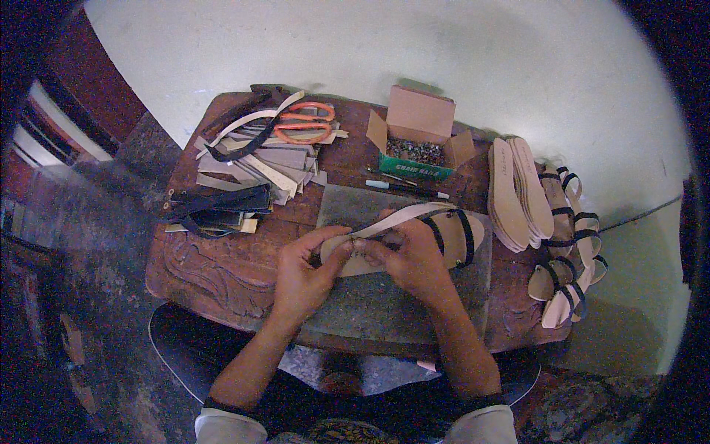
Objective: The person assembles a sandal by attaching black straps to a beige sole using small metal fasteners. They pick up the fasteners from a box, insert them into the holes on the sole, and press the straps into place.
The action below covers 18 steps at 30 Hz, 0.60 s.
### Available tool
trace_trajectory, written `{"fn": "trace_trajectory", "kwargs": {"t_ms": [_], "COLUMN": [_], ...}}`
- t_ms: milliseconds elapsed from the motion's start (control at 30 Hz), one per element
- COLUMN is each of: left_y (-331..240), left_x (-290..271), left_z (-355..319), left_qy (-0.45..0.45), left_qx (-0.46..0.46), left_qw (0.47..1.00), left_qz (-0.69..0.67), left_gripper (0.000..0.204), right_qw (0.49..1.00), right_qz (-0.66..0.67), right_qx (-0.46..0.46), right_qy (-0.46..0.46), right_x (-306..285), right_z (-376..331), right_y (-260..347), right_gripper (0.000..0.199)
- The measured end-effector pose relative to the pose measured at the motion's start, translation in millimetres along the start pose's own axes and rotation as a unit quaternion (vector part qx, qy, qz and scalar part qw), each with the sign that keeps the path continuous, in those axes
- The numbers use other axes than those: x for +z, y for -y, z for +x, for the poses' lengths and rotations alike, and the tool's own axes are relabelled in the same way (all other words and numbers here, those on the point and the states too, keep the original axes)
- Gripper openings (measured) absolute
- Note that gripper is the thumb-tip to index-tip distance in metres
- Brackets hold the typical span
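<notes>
A tan sandal (pixel 362 266) with black bands (pixel 467 238) across one end lies over the dark mat, its banded end to the right. A long pale strap (pixel 405 214) arches above it from the left end toward the bands. My left hand (pixel 309 268) is closed round the sandal's left end, thumb and fingers pinched at its edge. Beside it, my right hand (pixel 411 255) is closed over the middle of the sandal, thumb tip close to the left thumb. Whatever small piece lies between the fingertips is hidden.
Orange-handled scissors (pixel 305 122) lie on leather strips (pixel 274 166) at the far left, with black pieces (pixel 222 207) nearer. An open green box (pixel 414 164) of small nails stands behind a pen (pixel 407 189). Stacked soles (pixel 510 192) and strapped sandals (pixel 569 244) line the right of the wooden table (pixel 214 285).
</notes>
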<state>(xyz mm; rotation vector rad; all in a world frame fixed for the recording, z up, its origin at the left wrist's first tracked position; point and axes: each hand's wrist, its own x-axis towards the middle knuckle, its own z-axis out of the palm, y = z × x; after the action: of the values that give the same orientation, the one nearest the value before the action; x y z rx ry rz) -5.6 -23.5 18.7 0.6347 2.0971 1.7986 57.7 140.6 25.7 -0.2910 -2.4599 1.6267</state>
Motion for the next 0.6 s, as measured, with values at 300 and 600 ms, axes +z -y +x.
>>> {"fn": "trace_trajectory", "kwargs": {"t_ms": [300,600], "left_y": [2.7,8.4], "left_x": [1.0,-1.1], "left_z": [-0.7,-1.2], "left_qy": [-0.006,-0.011], "left_qx": [-0.024,0.012], "left_qw": [0.999,1.000], "left_qz": [-0.041,-0.008], "left_gripper": [0.020,0.020], "right_qw": [0.999,1.000], "right_qz": [-0.050,0.002], "right_qx": [0.007,0.015], "right_qy": [0.011,0.005], "right_x": [2.2,5.1], "right_z": [4.9,7.2], "right_y": [-4.6,7.7], "right_gripper": [0.019,0.020]}}
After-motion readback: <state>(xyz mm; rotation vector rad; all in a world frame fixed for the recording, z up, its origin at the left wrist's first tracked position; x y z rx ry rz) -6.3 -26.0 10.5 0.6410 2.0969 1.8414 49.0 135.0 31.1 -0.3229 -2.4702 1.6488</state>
